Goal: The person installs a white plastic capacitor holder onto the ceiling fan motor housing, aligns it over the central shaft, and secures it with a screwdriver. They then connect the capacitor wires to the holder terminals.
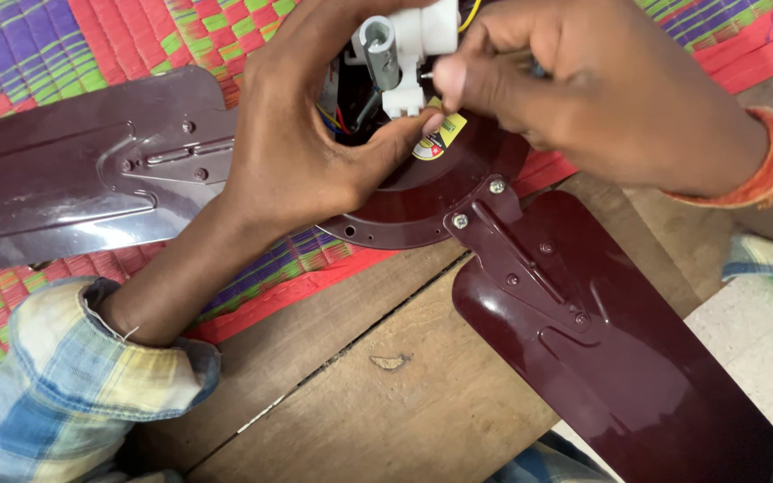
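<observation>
fan hub (422,192) on mat (38,45), blade (55,179) left, second blade (601,349) right over wooden floor (386,394)

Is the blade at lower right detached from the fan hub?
No: the blade is fastened to the fan hub by two screws through its bracket.

Woven plastic mat (64,45) across the top, striped in pink, green, purple and red, with a red border edge (297,291) running diagonally along its lower side. Below it, bare wooden planks (378,402), brown, with a dark gap between boards and a small chip in the surface. Pale stone or tile slab (744,340) at right, just beside the wood. Bit of checked cloth (547,461) at bottom edge.
</observation>
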